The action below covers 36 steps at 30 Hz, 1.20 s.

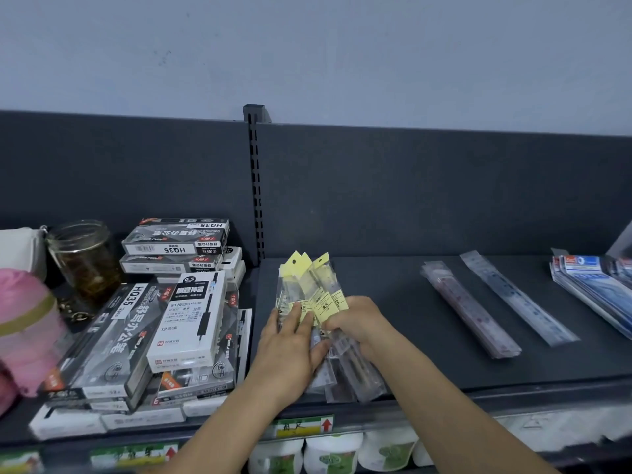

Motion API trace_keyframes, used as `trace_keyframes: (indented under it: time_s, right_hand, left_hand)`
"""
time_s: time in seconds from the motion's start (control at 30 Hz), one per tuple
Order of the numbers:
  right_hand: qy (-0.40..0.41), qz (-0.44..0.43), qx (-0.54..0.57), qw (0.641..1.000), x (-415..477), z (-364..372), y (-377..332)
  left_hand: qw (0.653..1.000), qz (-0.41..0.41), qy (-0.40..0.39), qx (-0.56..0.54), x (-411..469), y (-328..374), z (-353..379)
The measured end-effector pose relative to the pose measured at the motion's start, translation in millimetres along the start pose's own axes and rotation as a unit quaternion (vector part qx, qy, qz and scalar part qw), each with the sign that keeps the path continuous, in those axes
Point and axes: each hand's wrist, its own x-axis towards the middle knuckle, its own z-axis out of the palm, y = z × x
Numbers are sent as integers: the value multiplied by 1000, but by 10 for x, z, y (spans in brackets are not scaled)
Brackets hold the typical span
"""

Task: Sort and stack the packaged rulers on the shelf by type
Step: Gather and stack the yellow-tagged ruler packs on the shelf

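A bundle of clear packaged rulers with yellow header labels (313, 285) lies on the dark shelf (393, 336), fanned out toward the back. My left hand (290, 343) presses flat on the bundle's left side, fingers spread. On the right side, my right hand (359, 325) grips the packs around their middle. To the right lies a stack of reddish packaged rulers (470, 311). Beside it rests a single clear ruler pack (516, 297). A pile of blue-labelled ruler packs (595, 285) sits at the far right.
Stacked pen boxes (154, 330) crowd the shelf left of the slotted upright (254, 186). A glass jar (83, 261) and a pink pouch (24, 330) are at the far left. White tubs (333, 453) stand on the shelf below.
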Motion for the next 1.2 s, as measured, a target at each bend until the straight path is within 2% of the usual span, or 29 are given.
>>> trace_keyframes:
  time_s: [0.2, 0.37, 0.5, 0.83, 1.0, 1.2]
  right_hand:
    - [-11, -6, 10, 1000, 37, -15, -104]
    - [-21, 45, 107, 993, 92, -109, -51]
    - [-43, 52, 108, 992, 91, -114, -8]
    - [-9, 63, 171, 983, 84, -347, 162]
    - [21, 65, 223, 972, 118, -506, 263]
    - [8, 37, 244, 969, 100, -517, 259]
  left_hand:
    - [1000, -1, 9, 0, -9, -8, 12]
    - [1000, 3, 20, -20, -29, -15, 7]
    - [999, 4, 26, -24, -28, -28, 21]
    - [1000, 18, 16, 19, -3, -40, 58]
    - [1000, 14, 18, 19, -5, -29, 56]
    - [999, 23, -12, -19, 131, -86, 59]
